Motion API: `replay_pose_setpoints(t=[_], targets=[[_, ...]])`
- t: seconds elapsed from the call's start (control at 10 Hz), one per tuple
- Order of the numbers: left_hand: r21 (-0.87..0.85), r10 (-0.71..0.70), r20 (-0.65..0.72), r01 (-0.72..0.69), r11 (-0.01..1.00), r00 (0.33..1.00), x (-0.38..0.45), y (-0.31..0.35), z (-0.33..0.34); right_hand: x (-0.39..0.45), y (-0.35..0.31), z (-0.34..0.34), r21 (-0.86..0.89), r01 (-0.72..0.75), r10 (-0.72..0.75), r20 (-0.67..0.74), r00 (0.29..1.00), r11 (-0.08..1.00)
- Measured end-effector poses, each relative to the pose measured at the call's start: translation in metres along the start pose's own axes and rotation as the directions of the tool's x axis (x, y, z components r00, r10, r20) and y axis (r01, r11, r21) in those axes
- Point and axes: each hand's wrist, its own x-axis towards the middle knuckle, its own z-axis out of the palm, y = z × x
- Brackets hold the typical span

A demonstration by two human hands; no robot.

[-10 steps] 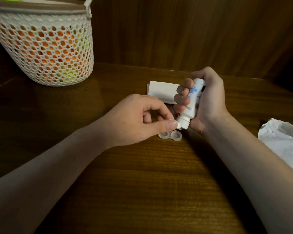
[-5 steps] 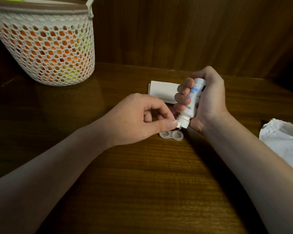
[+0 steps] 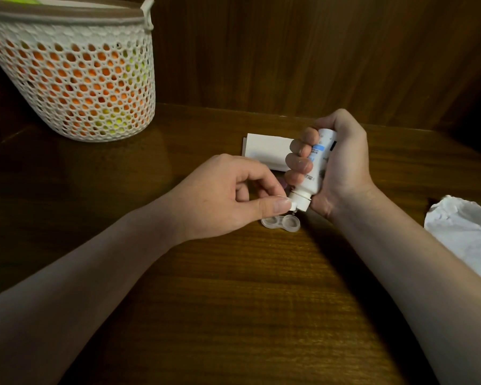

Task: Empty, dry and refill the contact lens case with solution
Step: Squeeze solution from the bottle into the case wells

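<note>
A clear contact lens case (image 3: 281,223) lies open on the wooden table (image 3: 261,301), partly hidden under my left thumb. My right hand (image 3: 336,162) grips a white solution bottle (image 3: 314,168) with a blue label, tilted nozzle-down so that its tip hangs just above the case's right well. My left hand (image 3: 228,198) pinches the bottle's small white flip cap (image 3: 290,204) between thumb and forefinger, right beside the nozzle.
A white mesh basket (image 3: 75,79) with orange and yellow contents stands at the back left. A white folded card (image 3: 264,151) lies behind my hands. A crumpled white tissue (image 3: 467,234) rests at the right edge. A wooden wall closes the back.
Both hands hold nearly the same pose. The bottle's cap end is now flipped aside by my left fingers, with the nozzle showing over the case.
</note>
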Motion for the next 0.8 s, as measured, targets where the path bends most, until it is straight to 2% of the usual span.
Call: replay_pose_setpoints(t=[0.8], targets=[[-0.007,0.007,0.016,-0.007,1.0,1.0,0.0002,0.0032,-0.0001,-0.0017,-0.0008,0.0022,-0.002,-0.005,0.005,0.005,1.0,1.0]])
